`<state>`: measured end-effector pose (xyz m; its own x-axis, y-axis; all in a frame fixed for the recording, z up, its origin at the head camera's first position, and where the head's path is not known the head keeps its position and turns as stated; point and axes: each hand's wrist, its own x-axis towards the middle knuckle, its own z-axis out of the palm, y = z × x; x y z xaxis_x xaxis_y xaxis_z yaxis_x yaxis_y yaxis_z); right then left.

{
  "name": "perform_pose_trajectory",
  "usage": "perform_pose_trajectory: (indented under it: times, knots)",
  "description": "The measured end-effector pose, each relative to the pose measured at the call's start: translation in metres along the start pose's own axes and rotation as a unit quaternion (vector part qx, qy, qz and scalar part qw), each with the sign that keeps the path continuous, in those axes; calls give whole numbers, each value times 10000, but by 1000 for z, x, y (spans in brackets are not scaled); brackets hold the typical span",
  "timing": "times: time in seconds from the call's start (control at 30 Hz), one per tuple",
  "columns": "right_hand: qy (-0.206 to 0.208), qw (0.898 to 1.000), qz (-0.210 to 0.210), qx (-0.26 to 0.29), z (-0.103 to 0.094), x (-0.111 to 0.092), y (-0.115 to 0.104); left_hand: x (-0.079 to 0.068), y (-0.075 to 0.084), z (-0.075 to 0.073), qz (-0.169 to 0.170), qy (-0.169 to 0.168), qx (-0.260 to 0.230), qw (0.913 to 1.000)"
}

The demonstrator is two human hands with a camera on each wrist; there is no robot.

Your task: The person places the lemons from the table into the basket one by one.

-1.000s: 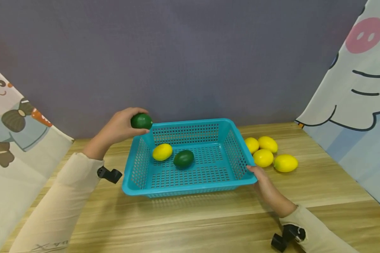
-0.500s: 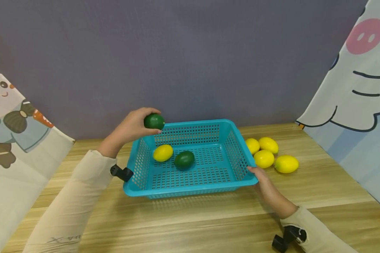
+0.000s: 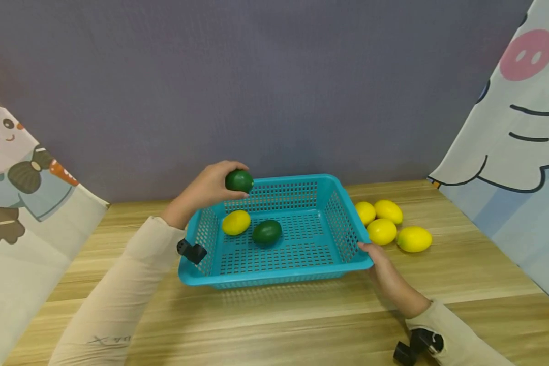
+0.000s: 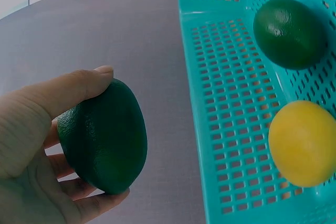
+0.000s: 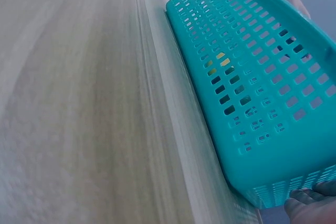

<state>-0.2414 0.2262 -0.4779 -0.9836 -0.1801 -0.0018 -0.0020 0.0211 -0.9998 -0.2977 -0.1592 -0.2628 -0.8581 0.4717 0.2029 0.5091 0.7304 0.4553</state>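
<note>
My left hand (image 3: 210,188) grips a dark green lime (image 3: 239,181) between thumb and fingers, above the back left part of a blue plastic basket (image 3: 274,278). In the left wrist view the held lime (image 4: 105,137) is apart from the basket's rim (image 4: 195,103). Inside the basket lie a yellow lemon (image 3: 236,222) and a second green lime (image 3: 267,232), side by side toward the left. At the basket's front right corner my right hand (image 3: 384,269) holds the rim, thumb on top. Its fingers (image 5: 310,200) show partly against the outer wall in the right wrist view.
Several yellow lemons (image 3: 382,231) lie in a cluster on the wooden table (image 3: 274,330), right of the basket. A grey cloth wall (image 3: 274,91) stands behind the basket. Printed cloth panels (image 3: 508,137) flank the table on both sides.
My left hand has moved right with the lime, from beyond the basket's back left corner to over its back left part. The right hand has stayed on the basket's corner.
</note>
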Motion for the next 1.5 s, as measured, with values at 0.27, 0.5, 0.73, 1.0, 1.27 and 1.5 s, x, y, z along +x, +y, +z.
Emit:
perform_pose_trajectory:
  times: [0.27,0.5,0.73,1.0,1.27,1.5]
  knots:
    - [-57,9999,-140,-13,1,-3,0,7,1,10,48,-72,-51,9999]
    - [-50,9998,-209,-57,5,-6,-6,12,5,18,125,-181,-43,9997]
    - [-100,9978,-184,624,13,-14,-25,16,6,26,168,-305,-30,9994]
    - [-19,9998,-202,78,5,-6,-7,21,11,34,237,-506,-76,9984]
    - [12,9997,-155,184,5,-6,-13,26,19,46,451,-684,-104,9966]
    - [-7,9998,-199,-39,-2,1,3,31,25,54,579,-898,16,9943]
